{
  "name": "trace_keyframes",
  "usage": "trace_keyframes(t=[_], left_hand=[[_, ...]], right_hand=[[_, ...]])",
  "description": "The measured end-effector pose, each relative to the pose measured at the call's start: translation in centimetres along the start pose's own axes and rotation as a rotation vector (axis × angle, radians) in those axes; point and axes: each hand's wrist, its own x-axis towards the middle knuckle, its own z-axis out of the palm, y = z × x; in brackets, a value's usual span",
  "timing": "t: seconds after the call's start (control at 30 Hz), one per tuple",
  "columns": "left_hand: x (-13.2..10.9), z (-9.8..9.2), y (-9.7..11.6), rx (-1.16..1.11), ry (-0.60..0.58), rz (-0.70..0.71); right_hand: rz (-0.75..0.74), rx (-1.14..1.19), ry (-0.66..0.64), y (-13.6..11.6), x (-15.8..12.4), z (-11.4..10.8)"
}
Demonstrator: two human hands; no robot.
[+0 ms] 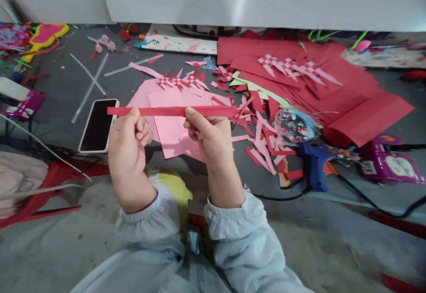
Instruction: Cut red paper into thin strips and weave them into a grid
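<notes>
A long red paper strip (159,111) is stretched level in front of me, above the near edge of the table. My left hand (129,135) pinches it between thumb and curled fingers toward its left end. Around its middle, my right hand (211,133) pinches it the same way, and the strip runs on to the right past the thumb. Below and behind it lie pink paper sheets (169,135). Woven pink-and-red paper pieces (178,81) rest on their far part. A phone (98,126) with a dark screen lies beside my left hand.
Cut paper scraps (262,137) are scattered right of my hands. Stacked red sheets (319,89) lie behind them, with more woven pieces on top. A blue glue gun (314,166) and its cable sit at the near right. Clear glue sticks (89,89) lie at the left.
</notes>
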Motion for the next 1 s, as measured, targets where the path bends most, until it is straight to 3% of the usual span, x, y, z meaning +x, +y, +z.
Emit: trace_keyframes(t=[0.47,0.67,0.83,1.0], left_hand=[[0.0,-0.6,1.1,-0.1,0.083,0.007],[0.1,-0.1,-0.3,0.016,0.186,0.149],[-0.2,0.1,-1.7,0.271,0.03,0.239],[-0.6,0.5,-1.9,0.32,0.044,0.369]], right_hand=[[-0.08,-0.018,0.092,-1.8,0.5,-2.0],[-0.09,-0.016,0.135,-2.1,0.5,-2.5],[-0.111,-0.069,0.152,-1.8,0.4,-2.4],[-0.129,-0.105,0.106,-1.6,0.4,-2.5]])
